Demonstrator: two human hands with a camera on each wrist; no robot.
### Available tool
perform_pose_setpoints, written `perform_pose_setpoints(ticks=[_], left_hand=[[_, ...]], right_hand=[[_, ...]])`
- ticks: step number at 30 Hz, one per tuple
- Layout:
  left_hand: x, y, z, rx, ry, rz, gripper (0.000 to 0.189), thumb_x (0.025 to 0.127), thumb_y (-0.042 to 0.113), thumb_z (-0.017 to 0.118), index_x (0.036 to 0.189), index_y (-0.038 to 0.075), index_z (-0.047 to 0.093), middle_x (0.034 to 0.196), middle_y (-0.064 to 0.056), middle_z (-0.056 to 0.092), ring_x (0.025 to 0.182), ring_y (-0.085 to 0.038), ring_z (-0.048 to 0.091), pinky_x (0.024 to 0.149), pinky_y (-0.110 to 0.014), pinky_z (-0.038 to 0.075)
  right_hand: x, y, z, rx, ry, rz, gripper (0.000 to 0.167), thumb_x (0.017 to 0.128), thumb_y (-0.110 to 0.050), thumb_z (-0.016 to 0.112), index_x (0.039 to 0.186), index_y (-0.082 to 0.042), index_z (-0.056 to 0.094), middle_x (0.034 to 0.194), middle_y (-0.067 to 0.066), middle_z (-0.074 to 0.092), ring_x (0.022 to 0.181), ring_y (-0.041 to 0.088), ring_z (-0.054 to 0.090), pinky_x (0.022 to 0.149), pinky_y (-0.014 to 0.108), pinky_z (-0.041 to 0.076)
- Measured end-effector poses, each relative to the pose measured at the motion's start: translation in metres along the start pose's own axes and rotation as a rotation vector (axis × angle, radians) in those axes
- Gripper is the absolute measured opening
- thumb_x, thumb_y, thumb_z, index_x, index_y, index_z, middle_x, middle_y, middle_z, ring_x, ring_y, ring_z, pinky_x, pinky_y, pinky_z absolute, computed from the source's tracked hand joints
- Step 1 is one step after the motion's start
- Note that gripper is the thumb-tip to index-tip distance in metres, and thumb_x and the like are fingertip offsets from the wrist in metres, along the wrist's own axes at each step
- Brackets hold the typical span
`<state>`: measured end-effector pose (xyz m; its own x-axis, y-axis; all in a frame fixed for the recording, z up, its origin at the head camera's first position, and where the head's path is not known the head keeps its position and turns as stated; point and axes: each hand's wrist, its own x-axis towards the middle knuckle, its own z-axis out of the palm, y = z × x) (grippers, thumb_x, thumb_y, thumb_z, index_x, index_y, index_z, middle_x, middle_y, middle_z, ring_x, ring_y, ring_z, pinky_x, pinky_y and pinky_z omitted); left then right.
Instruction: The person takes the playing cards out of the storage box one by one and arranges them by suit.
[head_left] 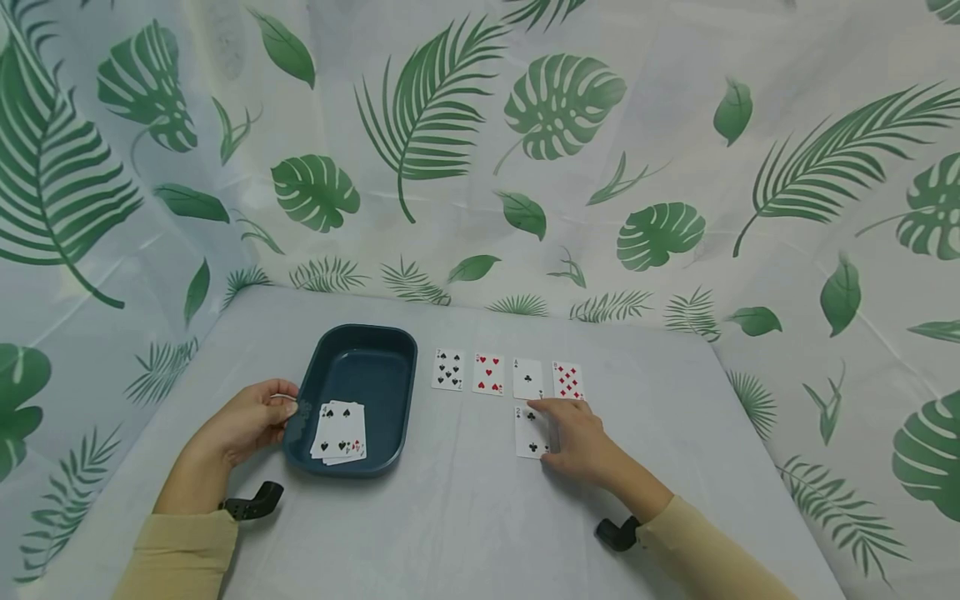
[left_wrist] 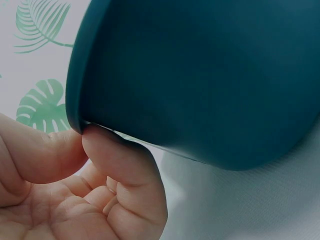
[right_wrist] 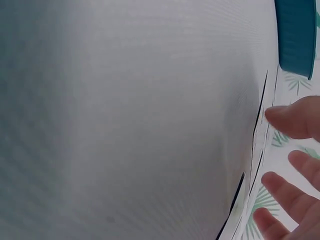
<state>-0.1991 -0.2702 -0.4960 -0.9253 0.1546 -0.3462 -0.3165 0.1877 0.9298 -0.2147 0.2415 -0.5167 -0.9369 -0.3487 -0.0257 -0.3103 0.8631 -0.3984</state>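
At the left stands a dark blue tray (head_left: pixel 408 400) with a small pile of playing cards (head_left: pixel 339 432) in its near end, a spade card on top. My left hand (head_left: pixel 251 418) pinches the tray's left rim between thumb and fingers, which the left wrist view shows close up. Over a club card (head_left: pixel 527 437) on the table, my right hand (head_left: pixel 581 442) spreads its thumb and index finger, one by the card's near edge and the other by its far edge. That card's right side is partly hidden. In the right wrist view the fingers are apart, close above the cards.
Face-up cards lie in a row right of the tray: a spade card (head_left: pixel 448 370), a heart card (head_left: pixel 489 374), an ace of clubs (head_left: pixel 528 378) and a diamond card (head_left: pixel 567 380). A leaf-print curtain (head_left: pixel 465 242) rises behind the white table (head_left: pixel 450 533).
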Motion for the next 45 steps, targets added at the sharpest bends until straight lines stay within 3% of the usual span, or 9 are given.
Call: perform_pose_setpoints(ticks=[5, 13, 22, 30, 33, 45], left_hand=[[0.0, 0.0, -0.001, -0.002, -0.001, -0.001, 0.027, 0.109, 0.0, 0.05, 0.133, -0.009, 0.042, 0.089, 0.002, 0.064, 0.072, -0.011, 0.059, 0.064, -0.028, 0.054], [0.0, 0.0, -0.001, 0.003, 0.001, 0.001, 0.027, 0.109, 0.0, 0.049, 0.134, -0.01, 0.042, 0.09, 0.001, 0.063, 0.072, -0.012, 0.058, 0.064, -0.027, 0.053], [0.0, -0.002, -0.001, 0.009, 0.003, -0.005, 0.027, 0.109, 0.0, 0.049, 0.133, -0.01, 0.042, 0.089, 0.001, 0.063, 0.072, -0.013, 0.057, 0.064, -0.028, 0.052], [0.001, -0.001, -0.001, 0.003, 0.005, -0.005, 0.026, 0.109, 0.0, 0.05, 0.132, -0.009, 0.043, 0.09, 0.0, 0.064, 0.072, -0.013, 0.058, 0.064, -0.028, 0.053], [0.0, -0.001, 0.0, 0.002, 0.003, -0.007, 0.026, 0.11, 0.0, 0.05, 0.132, -0.009, 0.043, 0.09, 0.0, 0.064, 0.072, -0.013, 0.058, 0.064, -0.028, 0.053], [0.001, 0.0, -0.001, -0.006, -0.008, -0.007, 0.022, 0.11, 0.0, 0.049, 0.13, -0.007, 0.044, 0.088, 0.002, 0.063, 0.072, -0.011, 0.058, 0.064, -0.029, 0.052]], right_hand=[[0.005, -0.007, 0.0, -0.007, 0.025, -0.052, 0.084, 0.078, -0.012, 0.091, 0.154, -0.024, 0.056, 0.16, 0.006, 0.055, 0.15, 0.039, 0.045, 0.11, 0.071, 0.041], [0.019, -0.038, 0.004, 0.012, 0.044, -0.147, 0.088, 0.079, -0.016, 0.091, 0.158, -0.024, 0.052, 0.168, 0.01, 0.045, 0.153, 0.041, 0.041, 0.113, 0.076, 0.038], [0.036, -0.084, 0.017, 0.083, 0.054, -0.252, 0.092, 0.077, -0.018, 0.094, 0.158, -0.022, 0.05, 0.169, 0.012, 0.042, 0.152, 0.04, 0.039, 0.112, 0.073, 0.038], [0.049, -0.127, 0.024, 0.09, 0.043, -0.341, 0.096, 0.082, -0.026, 0.093, 0.163, -0.029, 0.043, 0.172, 0.005, 0.036, 0.155, 0.034, 0.036, 0.115, 0.067, 0.037], [0.053, -0.142, 0.024, 0.119, 0.038, -0.371, 0.095, 0.083, -0.031, 0.093, 0.163, -0.027, 0.043, 0.171, 0.007, 0.038, 0.153, 0.035, 0.036, 0.115, 0.067, 0.037], [0.07, -0.193, 0.042, 0.035, 0.037, -0.457, 0.093, 0.086, -0.045, 0.09, 0.164, -0.027, 0.042, 0.169, 0.004, 0.04, 0.157, 0.028, 0.034, 0.117, 0.062, 0.038]])
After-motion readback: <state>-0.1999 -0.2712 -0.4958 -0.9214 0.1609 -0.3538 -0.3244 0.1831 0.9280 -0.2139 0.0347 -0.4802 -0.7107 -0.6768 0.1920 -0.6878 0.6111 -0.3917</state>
